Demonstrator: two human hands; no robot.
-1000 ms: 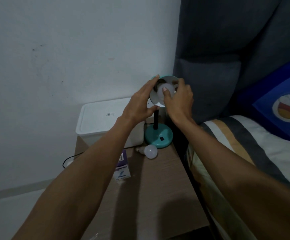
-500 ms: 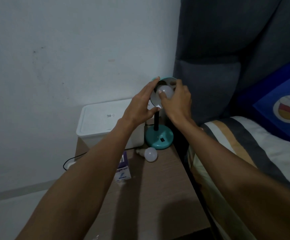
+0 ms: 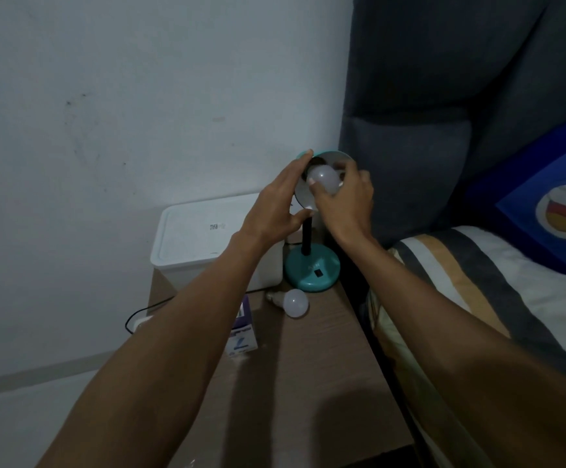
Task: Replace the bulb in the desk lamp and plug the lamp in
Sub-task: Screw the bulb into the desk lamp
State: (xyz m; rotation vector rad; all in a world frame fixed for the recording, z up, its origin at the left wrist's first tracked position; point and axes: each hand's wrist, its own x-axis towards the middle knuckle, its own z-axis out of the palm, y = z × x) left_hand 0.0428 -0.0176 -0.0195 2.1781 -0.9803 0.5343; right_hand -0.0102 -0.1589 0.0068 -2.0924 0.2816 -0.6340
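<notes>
A pale wall (image 3: 140,96) stood behind a wooden bedside table (image 3: 302,383), with a dark padded headboard (image 3: 443,96) and a striped bed cover (image 3: 477,282) to the right. At the back of the table a white lidded box (image 3: 204,241) was set against the wall; its lid was closed, so its contents could not be told. Just right of it stood the teal desk lamp (image 3: 312,268), its shade (image 3: 303,201) tilted towards the camera. The shade's left rim was gripped by the left hand (image 3: 275,207), fingers over the top edge and thumb under the lower edge. Inside the shade a white bulb (image 3: 324,179) was grasped by the right hand (image 3: 345,204), thumb and fingers closed around the globe; whether the bulb's base was seated in the socket could not be told. A second bulb (image 3: 291,303) lay on its side on the table, just in front of the lamp's base. A small purple-and-white carton (image 3: 242,336) was seen near it, partly hidden by the left forearm; whether it was open could not be told. A black cord (image 3: 143,310) was looped at the table's left edge.
</notes>
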